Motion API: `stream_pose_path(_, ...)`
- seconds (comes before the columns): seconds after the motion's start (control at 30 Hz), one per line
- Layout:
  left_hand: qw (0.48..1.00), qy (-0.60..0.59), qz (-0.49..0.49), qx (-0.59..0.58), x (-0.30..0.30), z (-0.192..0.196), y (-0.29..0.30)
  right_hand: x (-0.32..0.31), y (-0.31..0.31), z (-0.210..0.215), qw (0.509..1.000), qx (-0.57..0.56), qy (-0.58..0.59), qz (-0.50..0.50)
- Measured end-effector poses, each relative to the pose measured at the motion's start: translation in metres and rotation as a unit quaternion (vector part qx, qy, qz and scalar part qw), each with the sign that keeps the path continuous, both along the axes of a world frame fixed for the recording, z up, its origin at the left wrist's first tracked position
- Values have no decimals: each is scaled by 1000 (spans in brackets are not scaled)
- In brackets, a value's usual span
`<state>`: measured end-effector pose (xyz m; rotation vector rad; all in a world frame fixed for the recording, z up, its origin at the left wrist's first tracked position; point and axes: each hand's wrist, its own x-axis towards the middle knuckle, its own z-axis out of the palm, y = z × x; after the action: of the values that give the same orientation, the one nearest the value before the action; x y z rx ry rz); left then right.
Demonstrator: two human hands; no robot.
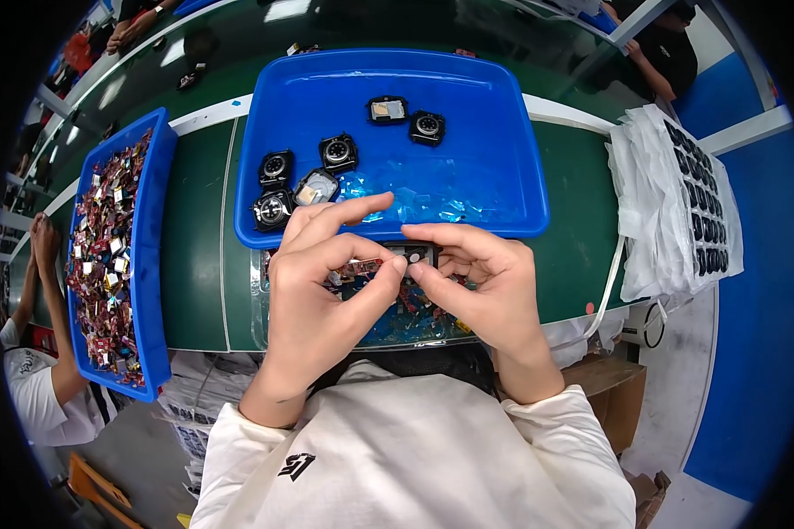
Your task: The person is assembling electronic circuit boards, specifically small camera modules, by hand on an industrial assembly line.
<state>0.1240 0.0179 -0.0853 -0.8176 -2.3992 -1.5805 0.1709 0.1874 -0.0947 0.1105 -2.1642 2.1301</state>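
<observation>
Surface: green work table [203,264] with white edge lines, a blue floor to the right.
Hands: left hand [322,282] and right hand [481,282] meet near the table's near edge; both are curled, fingertips pinching a small black square part [415,254] between them, the left forefinger stretched out above it.
Near container: clear shallow tray [260,326] lies right under the hands, holding red and gold small parts; most of it is hidden by the hands.
Middle container: large blue tray [503,189] sits just beyond the hands, holding six black square casings [338,152] in its left and far parts, with clear film scraps [415,198] along its near side.
Left container: long blue bin [150,264] heaped with small red and gold parts.
Right: stack of white sheets [653,212] carrying rows of dark pieces.
Far left: another person's arm [57,326] beside the bin.
</observation>
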Motion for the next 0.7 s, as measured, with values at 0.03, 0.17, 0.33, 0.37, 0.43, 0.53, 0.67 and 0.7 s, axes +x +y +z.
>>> stream_pose_path(0.03,1000,1,1,-1,-1,0,0,0,-1,-1,1000,20,14,-10)
stream_pose_path(0.17,1000,3,-5,-8,-2,0,1,2,-4,-4,999,39,29,-23)
stream_pose_path(0.33,1000,-1,2,-15,-1,-2,1,4,-5,-5,998,46,32,-30)
stream_pose_path(0.37,1000,-1,2,-15,-1,-1,1,4,-5,-6,998,46,32,-30)
stream_pose_path(0.43,1000,-16,3,-12,1,0,3,3,-6,-9,993,66,81,-62)
stream_pose_path(0.53,999,-34,-10,21,5,-1,4,2,-8,-9,994,7,78,-77)
stream_pose_path(0.67,999,-22,-7,34,13,-1,3,3,-8,-9,991,-12,89,-100)
stream_pose_path(0.7,999,-22,-7,33,14,-2,2,3,-7,-10,990,-13,89,-105)
